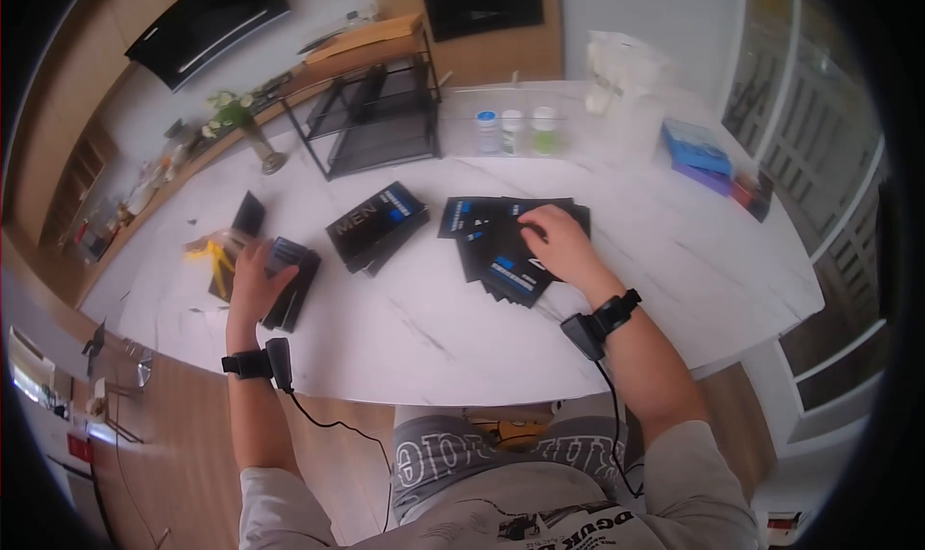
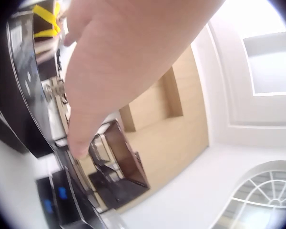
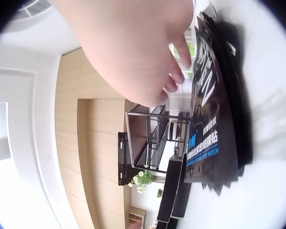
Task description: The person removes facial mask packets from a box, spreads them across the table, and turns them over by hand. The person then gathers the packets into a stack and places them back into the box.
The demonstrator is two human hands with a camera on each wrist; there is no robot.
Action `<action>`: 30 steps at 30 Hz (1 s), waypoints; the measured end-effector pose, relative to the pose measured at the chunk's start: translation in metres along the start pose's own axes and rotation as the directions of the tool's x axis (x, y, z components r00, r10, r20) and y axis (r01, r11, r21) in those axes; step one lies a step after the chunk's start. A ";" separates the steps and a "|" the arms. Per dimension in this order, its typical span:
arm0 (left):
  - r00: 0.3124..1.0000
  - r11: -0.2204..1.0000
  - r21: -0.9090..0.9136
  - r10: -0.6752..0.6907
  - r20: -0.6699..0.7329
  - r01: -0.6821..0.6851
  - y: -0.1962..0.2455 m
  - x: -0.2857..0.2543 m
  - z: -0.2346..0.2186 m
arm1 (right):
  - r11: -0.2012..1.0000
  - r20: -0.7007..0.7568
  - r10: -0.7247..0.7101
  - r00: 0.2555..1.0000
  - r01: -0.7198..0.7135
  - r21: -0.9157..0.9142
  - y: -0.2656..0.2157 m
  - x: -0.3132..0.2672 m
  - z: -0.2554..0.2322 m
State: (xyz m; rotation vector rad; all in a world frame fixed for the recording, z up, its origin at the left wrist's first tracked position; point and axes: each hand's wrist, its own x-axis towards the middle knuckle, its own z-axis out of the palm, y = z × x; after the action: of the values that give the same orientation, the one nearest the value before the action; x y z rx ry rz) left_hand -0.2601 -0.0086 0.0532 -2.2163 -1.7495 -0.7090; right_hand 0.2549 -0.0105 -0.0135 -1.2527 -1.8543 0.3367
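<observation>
We have both hands down on the white worktop (image 1: 405, 328), each on its own pile of dark packets. Our right hand (image 1: 559, 247) lies on the fanned spread of flat packets (image 1: 496, 247); its fingers curl down onto the top packets near the far right of the fan, touching them, though we cannot tell whether they pinch one or only press. In the right wrist view the fingertips (image 3: 174, 86) sit on the dark printed face of the top packet (image 3: 205, 124), with the rest of the fan stacked loosely beneath it. The fan runs from its far corners down toward us and to the left, so its long axis slants across our front, and the right hand is plainly the nearer one.

Our left hand (image 1: 252, 282) rests with spread fingers on a smaller stack of packets (image 1: 289, 280) at the left; it seems to press rather than grip. In the left wrist view one finger (image 2: 81, 143) points down at a dark edge (image 2: 24, 95). Just left of that hand lies a yellow-marked wrapper (image 1: 217, 259).

Between the two piles lies a black box (image 1: 376, 224), apart from both and angled the same way as the fan. The bare strip of worktop in front of the box, between our wrists, is the open room for moving. The near edge curves close under our forearms; the wire rack (image 1: 371, 117) and the small bottles (image 1: 515, 131) stand well back.
</observation>
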 end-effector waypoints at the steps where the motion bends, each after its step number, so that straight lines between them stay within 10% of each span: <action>1: 0.999 0.998 -0.047 0.029 -0.039 -0.031 0.032 0.006 -0.004 | 0.992 0.045 -0.038 0.998 0.043 -0.120 0.003 -0.001 -0.002; 7: 0.927 0.839 -0.458 0.367 0.076 -0.294 0.186 0.030 0.023 | 0.939 0.469 -0.065 0.881 0.213 -0.271 -0.020 -0.014 -0.004; 13: 0.899 0.753 -0.602 0.419 0.126 -0.266 0.239 0.044 0.077 | 0.936 0.205 -0.313 0.927 0.337 -0.096 -0.026 -0.013 0.019; 16: 0.855 0.638 -0.706 0.511 0.089 -0.307 0.245 0.035 0.090 | 0.977 -0.017 -0.178 0.984 0.174 -0.124 -0.017 0.000 -0.001; 20: 0.626 0.635 -0.546 0.743 0.237 -0.546 0.265 0.009 0.096 | 0.993 0.197 0.092 0.976 -0.076 -0.086 -0.001 0.004 -0.017; 25: 0.823 0.868 -0.315 0.476 0.312 -0.383 0.255 0.009 0.108 | 0.989 0.205 -0.016 0.979 0.046 -0.140 0.003 -0.002 -0.011; 30: 0.857 0.816 -0.475 0.469 0.212 -0.328 0.247 0.010 0.109 | 0.947 0.403 -0.057 0.914 0.177 -0.267 -0.004 -0.005 -0.009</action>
State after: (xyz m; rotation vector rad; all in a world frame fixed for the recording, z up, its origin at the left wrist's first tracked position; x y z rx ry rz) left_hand 0.0036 -0.0141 -0.0064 -3.0283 -1.2314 -0.7046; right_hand 0.2600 -0.0185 -0.0075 -1.3346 -2.3867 0.2580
